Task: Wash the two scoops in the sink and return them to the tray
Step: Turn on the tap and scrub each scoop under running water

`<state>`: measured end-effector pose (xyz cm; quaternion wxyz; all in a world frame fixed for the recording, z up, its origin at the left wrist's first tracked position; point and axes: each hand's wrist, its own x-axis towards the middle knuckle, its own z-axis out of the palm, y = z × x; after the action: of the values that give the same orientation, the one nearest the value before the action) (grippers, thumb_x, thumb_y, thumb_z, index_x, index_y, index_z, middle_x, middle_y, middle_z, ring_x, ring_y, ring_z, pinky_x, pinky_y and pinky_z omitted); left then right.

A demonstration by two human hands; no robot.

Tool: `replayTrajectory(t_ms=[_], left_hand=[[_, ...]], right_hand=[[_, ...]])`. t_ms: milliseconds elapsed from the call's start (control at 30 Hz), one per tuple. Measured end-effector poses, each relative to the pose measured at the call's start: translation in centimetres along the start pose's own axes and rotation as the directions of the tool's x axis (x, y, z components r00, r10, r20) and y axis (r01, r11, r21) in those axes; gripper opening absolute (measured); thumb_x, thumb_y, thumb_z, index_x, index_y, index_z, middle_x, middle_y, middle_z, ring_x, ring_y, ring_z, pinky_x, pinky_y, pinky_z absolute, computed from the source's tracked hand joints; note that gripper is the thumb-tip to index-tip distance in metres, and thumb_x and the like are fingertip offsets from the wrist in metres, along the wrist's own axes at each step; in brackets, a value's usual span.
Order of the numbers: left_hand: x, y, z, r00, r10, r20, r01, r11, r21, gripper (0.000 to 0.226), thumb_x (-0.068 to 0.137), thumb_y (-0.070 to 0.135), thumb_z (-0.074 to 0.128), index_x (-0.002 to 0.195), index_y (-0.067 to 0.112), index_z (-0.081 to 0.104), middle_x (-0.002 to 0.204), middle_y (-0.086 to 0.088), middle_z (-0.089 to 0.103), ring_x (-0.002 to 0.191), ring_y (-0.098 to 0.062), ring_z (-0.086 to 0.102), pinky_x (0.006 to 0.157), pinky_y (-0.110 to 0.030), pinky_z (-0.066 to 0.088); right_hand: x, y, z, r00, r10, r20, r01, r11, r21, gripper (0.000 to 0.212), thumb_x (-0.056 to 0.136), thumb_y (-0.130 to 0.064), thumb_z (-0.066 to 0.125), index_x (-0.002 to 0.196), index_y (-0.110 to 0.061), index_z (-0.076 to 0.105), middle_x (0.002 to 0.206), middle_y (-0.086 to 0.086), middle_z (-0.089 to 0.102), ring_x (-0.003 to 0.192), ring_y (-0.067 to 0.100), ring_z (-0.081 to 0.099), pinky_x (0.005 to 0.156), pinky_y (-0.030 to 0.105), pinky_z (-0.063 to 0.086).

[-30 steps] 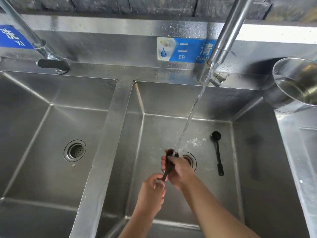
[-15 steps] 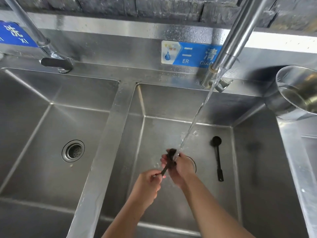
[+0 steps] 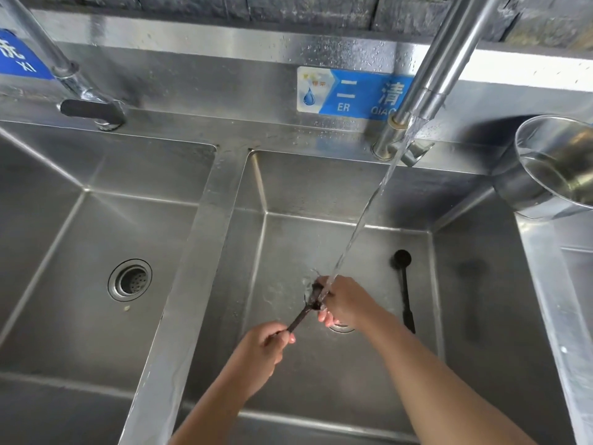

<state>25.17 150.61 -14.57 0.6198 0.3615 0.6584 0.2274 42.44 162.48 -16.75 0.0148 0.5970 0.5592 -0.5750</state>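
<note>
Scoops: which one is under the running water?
The scoop in both hands, over the drain; the other scoop lies untouched on the basin floor to its right.

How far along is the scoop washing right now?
Nothing looks finished yet. In hand: the left hand holds the handle of one black plastic scoop while the right hand rubs its bowl under the running water stream. Left: the second black scoop lies on the steel sink floor; no tray is in view.

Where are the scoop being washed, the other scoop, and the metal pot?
Scoop being washed (image 3: 301, 317), head view, on its handle between the hands.
Other scoop (image 3: 405, 285), head view, on its handle.
Metal pot (image 3: 526, 191), head view, on its outer wall.
</note>
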Motion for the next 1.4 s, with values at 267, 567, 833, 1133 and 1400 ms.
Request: replayTrajectory(t_ms=[267,567,833,1133,1400], left_hand=[[0.0,1.1,2.8,0.992,-0.125,0.004,0.123,0.977,-0.172,0.026,0.102,0.016,0.041,0.082,0.009,0.057,0.043,0.008,0.026,0.033,-0.007,0.017,0.037,-0.013,0.014],[2.0,4.2,4.4,0.996,-0.024,-0.089,0.008,0.984,-0.180,0.031,0.102,0.017,0.041,0.089,-0.009,0.053,0.053,-0.005,0.041,0.036,-0.015,0.030,0.038,-0.026,0.029],[4.9,8.4,5.3,0.992,0.114,-0.043,-0.120,0.978,-0.172,0.025,0.099,0.021,0.045,0.083,0.011,0.062,0.059,-0.012,0.053,0.041,-0.016,0.040,0.042,-0.025,0.033],[2.1,5.7,4.7,0.995,0.098,0.034,-0.093,0.989,-0.112,0.029,0.104,0.017,0.032,0.089,0.011,0.056,0.052,0.000,0.047,0.039,-0.015,0.043,0.039,-0.030,0.042],[0.0,2.7,4.2,0.997,0.071,0.033,-0.065,0.984,-0.166,0.027,0.103,0.008,0.034,0.106,0.012,0.060,0.071,-0.005,0.070,0.050,-0.016,0.052,0.051,-0.030,0.048]], right_hand=[[-0.1,0.6,6.2,0.983,0.180,-0.023,0.006,0.094,0.996,0.022,0.098,-0.001,0.039,0.099,-0.006,0.061,0.060,0.010,0.062,0.050,0.024,0.059,0.046,0.032,0.047],[-1.7,0.7,3.3,0.991,0.007,-0.135,0.115,0.489,0.865,0.032,0.100,-0.028,0.050,0.094,-0.008,0.075,0.084,0.020,0.069,0.067,0.026,0.064,0.053,0.030,0.049],[-2.4,0.1,1.2,0.945,0.007,-0.326,0.260,0.589,0.766,0.019,0.080,-0.016,0.059,0.088,-0.007,0.074,0.055,0.014,0.052,0.041,0.023,0.048,0.041,0.029,0.043],[-2.4,-0.5,1.1,0.950,0.037,-0.312,0.228,0.601,0.766,0.014,0.078,-0.017,0.067,0.076,-0.005,0.075,0.074,0.018,0.073,0.065,0.033,0.059,0.057,0.039,0.047],[-2.0,-0.4,2.1,0.968,0.036,-0.250,0.185,0.574,0.798,0.021,0.092,-0.007,0.058,0.077,-0.006,0.073,0.074,0.014,0.074,0.061,0.028,0.069,0.050,0.034,0.051]])
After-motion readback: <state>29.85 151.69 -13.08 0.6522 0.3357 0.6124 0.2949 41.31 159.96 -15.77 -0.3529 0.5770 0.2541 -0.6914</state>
